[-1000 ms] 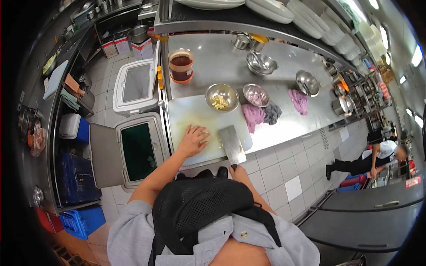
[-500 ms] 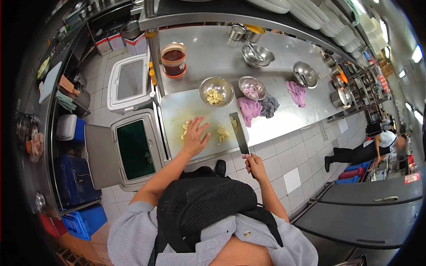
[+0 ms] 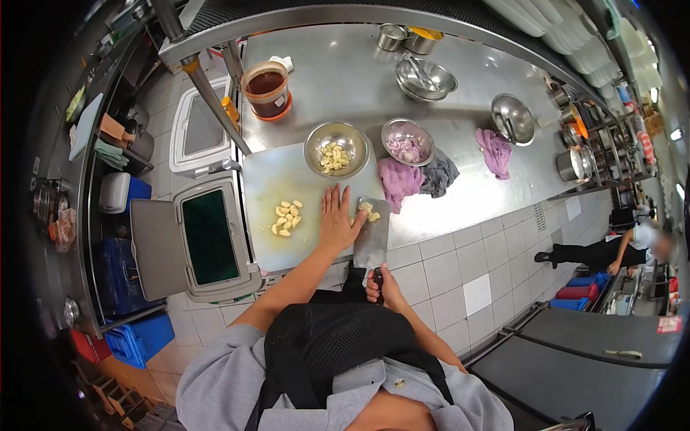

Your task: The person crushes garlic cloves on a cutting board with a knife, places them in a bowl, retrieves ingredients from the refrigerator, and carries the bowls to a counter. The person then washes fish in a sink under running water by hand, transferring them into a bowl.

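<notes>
My right hand (image 3: pixel 384 287) is wrapped round the handle of a cleaver (image 3: pixel 371 246), whose broad blade lies over the right part of the white cutting board (image 3: pixel 269 172). Pale crushed-looking cloves (image 3: pixel 369 211) rest on the blade near its far end. Beside the blade's left edge, my left hand (image 3: pixel 336 219) is flat with its fingers stretched out and holds nothing. Several whole pale cloves (image 3: pixel 287 217) lie on the left of the board. At the board's far edge stands a steel bowl (image 3: pixel 336 150) with more cloves inside.
Right of it are a bowl of purple pieces (image 3: pixel 407 141), a purple cloth (image 3: pixel 399 183) and a grey cloth (image 3: pixel 438 174). A tub of dark liquid (image 3: pixel 267 89) stands at the back left. An open bin (image 3: pixel 208 237) is left of the board. A person (image 3: pixel 632 244) stands far right.
The cleaver has moved left and turned flat, now with cloves on its blade. My left hand has moved right, off the left cloves to beside the blade. The camera view has shifted.
</notes>
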The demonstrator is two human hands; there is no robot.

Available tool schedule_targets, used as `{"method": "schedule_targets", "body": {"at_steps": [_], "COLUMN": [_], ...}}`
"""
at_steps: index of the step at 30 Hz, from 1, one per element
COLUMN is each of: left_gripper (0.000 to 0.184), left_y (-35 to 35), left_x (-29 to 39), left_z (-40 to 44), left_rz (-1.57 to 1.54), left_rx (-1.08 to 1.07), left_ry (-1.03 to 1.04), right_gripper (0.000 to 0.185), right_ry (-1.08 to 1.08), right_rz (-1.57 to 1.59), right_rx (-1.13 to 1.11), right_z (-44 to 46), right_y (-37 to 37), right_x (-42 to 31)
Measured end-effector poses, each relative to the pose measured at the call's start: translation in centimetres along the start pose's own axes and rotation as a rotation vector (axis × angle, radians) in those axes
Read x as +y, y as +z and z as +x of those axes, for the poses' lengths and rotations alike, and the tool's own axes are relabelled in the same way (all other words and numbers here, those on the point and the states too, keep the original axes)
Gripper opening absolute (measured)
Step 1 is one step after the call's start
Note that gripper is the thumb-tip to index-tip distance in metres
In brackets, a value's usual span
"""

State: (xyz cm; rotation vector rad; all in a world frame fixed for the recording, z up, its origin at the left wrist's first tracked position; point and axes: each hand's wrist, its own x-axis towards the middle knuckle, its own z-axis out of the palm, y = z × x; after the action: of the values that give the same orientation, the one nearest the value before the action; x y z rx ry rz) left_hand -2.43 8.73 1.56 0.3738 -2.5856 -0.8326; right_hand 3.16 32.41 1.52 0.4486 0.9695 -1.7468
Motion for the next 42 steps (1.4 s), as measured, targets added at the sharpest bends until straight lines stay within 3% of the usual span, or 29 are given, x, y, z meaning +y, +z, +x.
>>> {"method": "schedule_targets", "body": {"at_steps": [4, 8, 14, 17, 20, 24, 26, 28, 29, 32, 35, 37, 39, 42], "left_gripper": [0.075, 0.05, 0.028, 0.027, 0.029, 0.038, 0.044, 0.047, 0.05, 0.052, 0.052, 0.05, 0.048, 0.046], "left_y": [0.1, 1.6, -4.4, -5.2, -6.7, -10.7, -11.0, -11.2, -11.0, -8.4, -5.3, -6.3, -7.6, -8.1], "left_x": [1.4, 2.3, 5.5, 1.9, -1.8, -7.4, -10.6, -9.7, -9.2, -8.0, -6.8, -4.8, -4.4, -5.5], "left_z": [-1.3, -1.3, 6.7, 11.7, 12.5, 4.4, -0.8, -3.9, -4.5, -4.0, -3.7, -3.7, -3.9, -4.3], "left_rz": [-0.252, -0.256, -0.421, -0.421, -0.22, -0.111, 0.016, 0.035, 0.051, -0.055, -0.164, -0.243, -0.315, -0.334], "left_rx": [-0.001, 0.192, 0.414, 0.382, 0.246, 0.268, 0.123, 0.068, 0.022, -0.15, -0.231, -0.221, -0.217, -0.172], "left_ry": [-0.009, 0.054, 0.074, 0.061, 0.222, 0.078, 0.029, 0.083, 0.135, 0.292, 0.487, 0.442, 0.397, 0.327], "right_gripper": [0.053, 0.05, 0.047, 0.044, 0.043, 0.042, 0.037, 0.034, 0.033, 0.036, 0.037, 0.034, 0.022, 0.022], "right_ry": [0.1, 0.118, -0.077, -0.161, -0.269, -0.48, -0.591, -0.784, -0.631, -0.455, -0.523, -0.561, -0.615, -0.495], "right_rz": [-0.132, -0.32, -0.538, -0.623, -0.717, -0.83, -0.864, -0.91, -0.816, -0.832, -0.817, -0.857, -0.572, -0.749], "right_rx": [-0.051, -0.075, -0.174, -0.147, -0.078, 0.137, 0.175, 0.154, 0.087, 0.183, 0.283, 0.356, 0.307, 0.301], "right_z": [1.0, -0.3, -1.8, -3.3, -4.1, -6.4, -7.2, -8.1, -7.6, -6.1, -5.6, -5.6, -5.6, -6.7], "right_y": [0.9, 1.4, 4.9, 6.0, 3.8, 2.9, 3.0, 4.1, 3.5, 1.5, 2.1, 3.9, 6.2, 8.9], "right_x": [-1.8, -4.2, -10.2, -12.1, -11.5, -8.7, -7.3, -5.9, -5.3, -1.6, 2.1, 4.2, 5.8, 6.0]}}
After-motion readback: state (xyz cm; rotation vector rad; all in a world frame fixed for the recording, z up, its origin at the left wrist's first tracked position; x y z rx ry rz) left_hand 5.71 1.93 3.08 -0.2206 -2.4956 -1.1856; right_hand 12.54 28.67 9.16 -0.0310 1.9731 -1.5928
